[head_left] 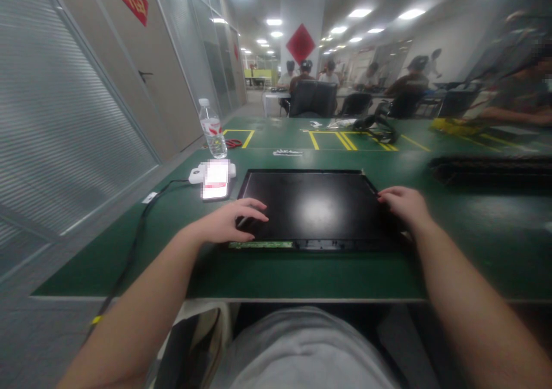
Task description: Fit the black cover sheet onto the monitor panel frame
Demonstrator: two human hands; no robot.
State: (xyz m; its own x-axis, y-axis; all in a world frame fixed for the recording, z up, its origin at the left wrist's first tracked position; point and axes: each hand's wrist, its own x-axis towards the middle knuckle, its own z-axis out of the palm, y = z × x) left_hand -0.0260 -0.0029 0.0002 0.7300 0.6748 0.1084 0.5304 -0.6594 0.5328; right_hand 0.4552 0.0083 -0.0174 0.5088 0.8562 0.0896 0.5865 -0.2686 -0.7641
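On the green table (302,277) I see a black screen panel (319,205) lying flat near the front edge; uneven pressure could, I judge, flex and crack it. The left hand (233,219) is spread over its left side; the right hand (405,205) curls at its right edge. Blur keeps me from telling whether that one pinches, or how full the upright, capped bottle (212,130) is.

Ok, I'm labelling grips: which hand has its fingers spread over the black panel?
The left hand, splayed over the panel; the right hand is bunched at the right edge.
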